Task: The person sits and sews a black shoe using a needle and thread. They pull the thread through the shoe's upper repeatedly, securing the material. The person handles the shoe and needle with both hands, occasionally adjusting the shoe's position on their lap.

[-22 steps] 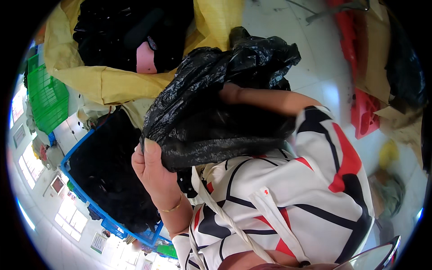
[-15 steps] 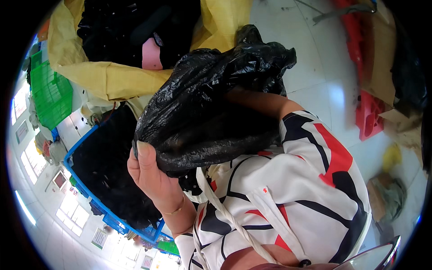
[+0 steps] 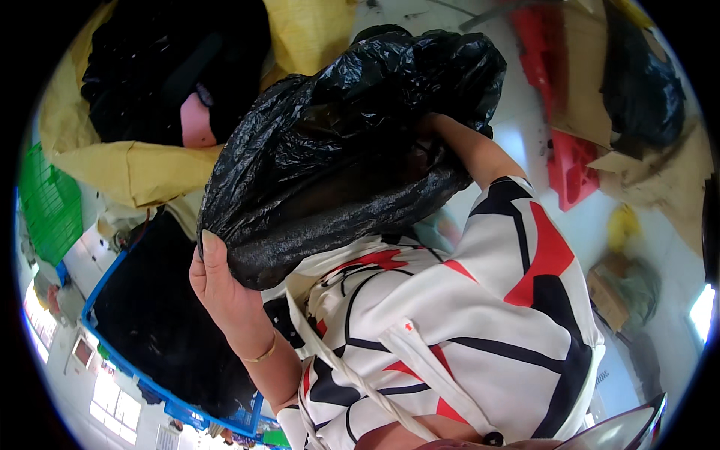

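A shiny black plastic bag (image 3: 262, 187) spreads across the middle in front of me, its mouth held wide. My left hand (image 3: 221, 277) pinches the bag's near left rim, thumb on the outer side and a thin bracelet at the wrist. From the right, my right arm reaches into the mouth; my right hand (image 3: 433, 129) is inside against the far right part, with its fingers hidden by dark plastic folds. Whatever lies deeper in the bag is too dark to make out.
Behind the bag stands a large yellow woven sack (image 3: 135, 169) of black pieces, with a pink piece (image 3: 196, 121) among them. A blue-rimmed crate (image 3: 112, 341) full of black material is at my left. Red plastic (image 3: 570, 169), cardboard (image 3: 585, 82) and a green basket (image 3: 51, 202) lie farther off.
The bag's mouth has opened wider, its far side spreading up and right. My right arm has moved outward inside it, while my left hand keeps its hold on the rim.
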Motion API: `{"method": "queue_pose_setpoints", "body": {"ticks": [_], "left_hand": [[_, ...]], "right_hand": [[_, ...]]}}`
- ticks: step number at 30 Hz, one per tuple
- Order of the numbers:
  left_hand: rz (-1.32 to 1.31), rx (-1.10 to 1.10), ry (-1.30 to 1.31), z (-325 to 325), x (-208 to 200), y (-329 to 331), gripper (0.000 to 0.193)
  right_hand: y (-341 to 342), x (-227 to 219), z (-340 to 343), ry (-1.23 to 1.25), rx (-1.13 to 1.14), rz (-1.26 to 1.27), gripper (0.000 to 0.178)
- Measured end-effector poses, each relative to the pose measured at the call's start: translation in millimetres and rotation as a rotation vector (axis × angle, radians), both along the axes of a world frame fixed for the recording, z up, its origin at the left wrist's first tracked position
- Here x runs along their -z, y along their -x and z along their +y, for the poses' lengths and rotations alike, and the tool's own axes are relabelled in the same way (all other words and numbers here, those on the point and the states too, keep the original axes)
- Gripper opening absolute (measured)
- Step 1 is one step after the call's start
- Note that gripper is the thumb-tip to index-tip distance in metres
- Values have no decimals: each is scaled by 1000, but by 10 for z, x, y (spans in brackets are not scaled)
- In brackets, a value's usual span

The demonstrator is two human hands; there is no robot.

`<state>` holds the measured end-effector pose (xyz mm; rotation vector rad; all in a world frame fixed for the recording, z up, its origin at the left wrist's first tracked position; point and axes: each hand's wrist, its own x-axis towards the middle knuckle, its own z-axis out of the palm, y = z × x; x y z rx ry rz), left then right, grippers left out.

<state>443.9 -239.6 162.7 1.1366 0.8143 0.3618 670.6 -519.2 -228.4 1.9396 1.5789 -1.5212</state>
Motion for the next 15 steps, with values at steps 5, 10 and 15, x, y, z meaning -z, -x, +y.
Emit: {"method": "queue_pose_setpoints", "body": {"ticks": [5, 10, 15], "left_hand": [[368, 294, -367, -70, 208, 90, 25], [530, 668, -1012, -217, 350, 190, 38], [337, 425, -1075, -121, 134, 564, 33]], "right_hand": [[-168, -69, -200, 21, 52, -91, 28], [129, -110, 60, -92, 132, -173, 28], [185, -216, 351, -179, 164, -237, 28]]}}
